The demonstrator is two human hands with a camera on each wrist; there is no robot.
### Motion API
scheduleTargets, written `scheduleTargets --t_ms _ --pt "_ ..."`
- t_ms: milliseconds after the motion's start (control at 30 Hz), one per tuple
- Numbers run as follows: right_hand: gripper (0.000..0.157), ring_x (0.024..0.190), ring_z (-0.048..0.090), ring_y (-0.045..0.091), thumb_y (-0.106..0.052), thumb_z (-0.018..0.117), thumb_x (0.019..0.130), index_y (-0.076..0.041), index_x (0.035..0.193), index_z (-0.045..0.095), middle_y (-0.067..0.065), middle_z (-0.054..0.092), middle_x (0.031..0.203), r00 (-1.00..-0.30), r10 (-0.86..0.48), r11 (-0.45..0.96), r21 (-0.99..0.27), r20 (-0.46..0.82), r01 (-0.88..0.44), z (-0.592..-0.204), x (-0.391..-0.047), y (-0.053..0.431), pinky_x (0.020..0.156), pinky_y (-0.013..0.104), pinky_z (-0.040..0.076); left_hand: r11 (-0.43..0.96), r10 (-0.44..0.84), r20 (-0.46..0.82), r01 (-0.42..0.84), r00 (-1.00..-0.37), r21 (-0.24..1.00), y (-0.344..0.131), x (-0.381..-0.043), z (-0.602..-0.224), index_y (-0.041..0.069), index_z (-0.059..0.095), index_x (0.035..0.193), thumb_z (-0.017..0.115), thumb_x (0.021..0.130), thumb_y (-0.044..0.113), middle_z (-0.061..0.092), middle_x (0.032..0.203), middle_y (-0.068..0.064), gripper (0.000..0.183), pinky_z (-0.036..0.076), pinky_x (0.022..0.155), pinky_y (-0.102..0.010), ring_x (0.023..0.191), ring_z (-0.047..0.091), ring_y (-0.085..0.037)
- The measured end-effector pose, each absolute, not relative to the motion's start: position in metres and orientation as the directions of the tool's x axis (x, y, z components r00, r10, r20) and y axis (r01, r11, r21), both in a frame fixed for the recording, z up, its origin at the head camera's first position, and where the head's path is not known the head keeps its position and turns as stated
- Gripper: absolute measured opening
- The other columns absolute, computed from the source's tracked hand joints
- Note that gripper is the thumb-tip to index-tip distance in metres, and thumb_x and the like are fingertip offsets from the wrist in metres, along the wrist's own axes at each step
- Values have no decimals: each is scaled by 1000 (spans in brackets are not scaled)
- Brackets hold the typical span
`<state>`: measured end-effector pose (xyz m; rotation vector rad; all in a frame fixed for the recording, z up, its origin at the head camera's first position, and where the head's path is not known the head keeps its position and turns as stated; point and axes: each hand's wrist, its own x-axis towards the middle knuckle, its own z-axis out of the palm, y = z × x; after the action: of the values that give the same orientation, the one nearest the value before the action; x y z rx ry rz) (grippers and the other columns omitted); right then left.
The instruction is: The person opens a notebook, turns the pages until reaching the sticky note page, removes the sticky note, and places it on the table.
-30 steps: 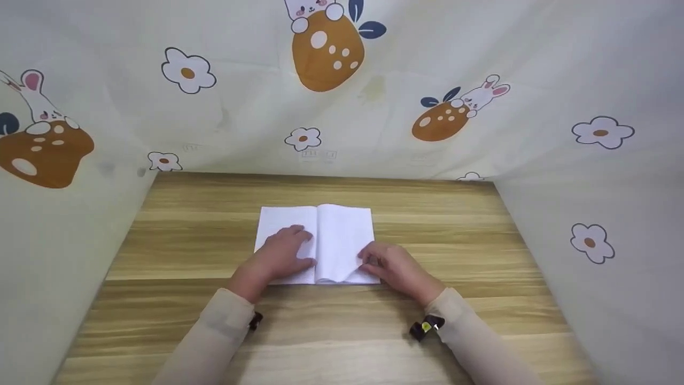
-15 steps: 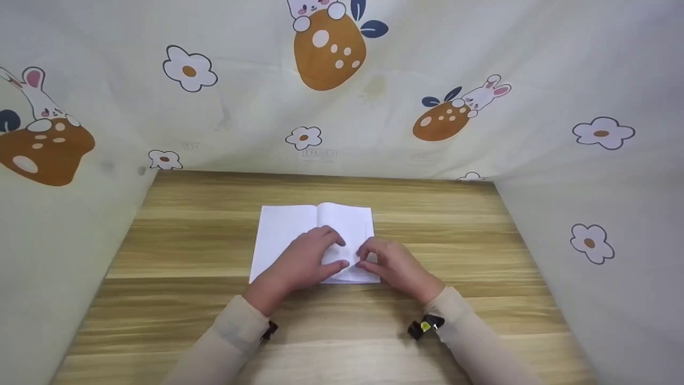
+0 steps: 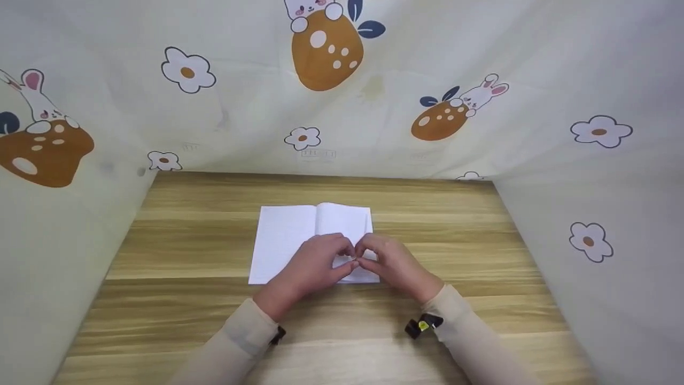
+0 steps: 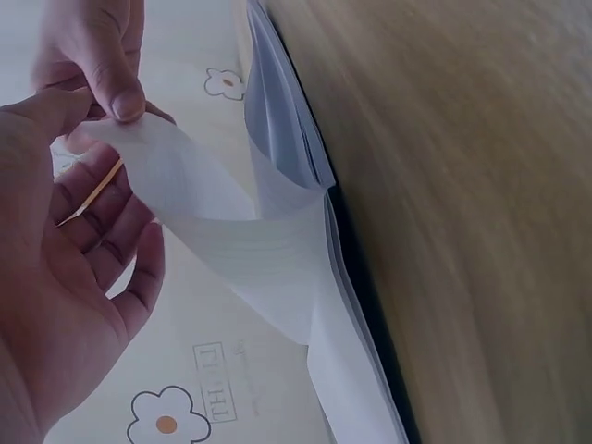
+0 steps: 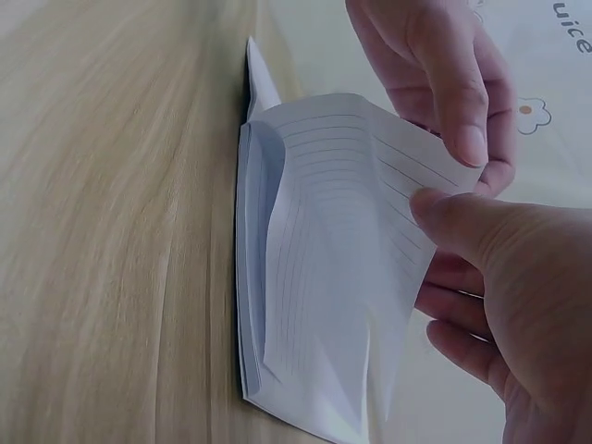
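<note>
An open notebook (image 3: 283, 235) with white ruled pages lies on the wooden table, in the middle of the head view. One right-side page (image 5: 338, 185) is lifted and bent upward. My left hand (image 3: 315, 264) pinches the corner of that page between thumb and fingers. Close against it, my right hand (image 3: 395, 264) pinches the same page, its thumb on the ruled face in the right wrist view. Fingertips of both hands nearly meet at the page corner (image 4: 153, 148). More pages (image 4: 277, 111) stand loosely curved below the lifted one.
The wood-grain table (image 3: 197, 230) extends around the notebook on all sides. Behind and at both sides rises a pale cloth wall (image 3: 246, 117) printed with rabbits and flowers. A small black device (image 3: 424, 325) is strapped at the right wrist.
My left hand has left the left-hand page and moved right to the lifted page, where it now pinches the corner. The right hand has stayed almost in place, still pinching the page.
</note>
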<state>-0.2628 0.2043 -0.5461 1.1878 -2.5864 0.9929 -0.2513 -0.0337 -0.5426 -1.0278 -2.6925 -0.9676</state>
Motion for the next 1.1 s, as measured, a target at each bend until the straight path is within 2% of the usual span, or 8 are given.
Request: scheduleTargets --t_ms 233,333,433,533,700,867,967,1100 --pt "11 100 71 13 -16 84 101 -13 104 73 -6 75 101 -661 -640 451 -505 392 -736 -548 -264 202 90 37 61 582 538 327 623 -777 522 -31 -251 -544 19 75 100 79 101 23 73 97 5 5 60 87 -40 93 68 -14" --pt "15 108 71 13 -20 83 102 -14 112 74 -6 75 110 -669 -628 464 -498 398 -732 -549 -264 202 96 36 60 597 524 323 611 -788 520 -32 -251 -545 18 74 100 77 102 23 71 94 6 6 60 84 -37 88 64 -12" --pt "35 125 68 18 -23 86 101 -11 129 71 0 72 129 -684 -600 495 -479 415 -725 -550 -263 203 109 39 56 605 504 333 601 -797 523 -32 -252 -544 18 73 100 76 103 23 68 91 7 7 60 82 -36 85 62 -12" --pt "60 142 59 25 -27 89 97 -5 146 61 8 64 148 -715 -552 539 -470 429 -699 -551 -263 207 121 43 47 609 471 337 577 -815 544 -32 -252 -541 17 73 98 75 103 21 67 89 7 6 60 80 -36 84 63 -14" --pt "82 151 49 31 -34 90 96 -2 158 48 16 52 159 -813 -429 634 -510 393 -582 -560 -265 213 127 47 39 609 408 290 494 -866 621 -34 -250 -531 20 73 95 76 103 22 67 85 11 8 58 76 -33 80 64 -15" --pt "86 151 49 38 -38 87 98 4 160 45 22 50 161 -885 -354 698 -545 301 -464 -574 -268 216 128 51 37 587 390 280 471 -877 658 -38 -249 -523 21 71 91 76 103 22 67 82 12 12 55 73 -34 79 67 -18" --pt "85 152 48 41 -40 85 99 5 160 46 25 49 163 -891 -371 713 -534 262 -454 -580 -269 216 128 54 37 576 394 296 485 -870 658 -41 -250 -523 20 71 91 76 103 21 68 83 12 13 55 72 -34 79 69 -20" --pt "87 155 44 44 -47 81 100 0 164 45 26 44 169 -888 -411 742 -490 208 -458 -582 -270 211 128 58 36 576 393 328 508 -859 640 -46 -251 -523 20 71 90 76 101 20 68 82 12 13 54 72 -34 78 68 -17"
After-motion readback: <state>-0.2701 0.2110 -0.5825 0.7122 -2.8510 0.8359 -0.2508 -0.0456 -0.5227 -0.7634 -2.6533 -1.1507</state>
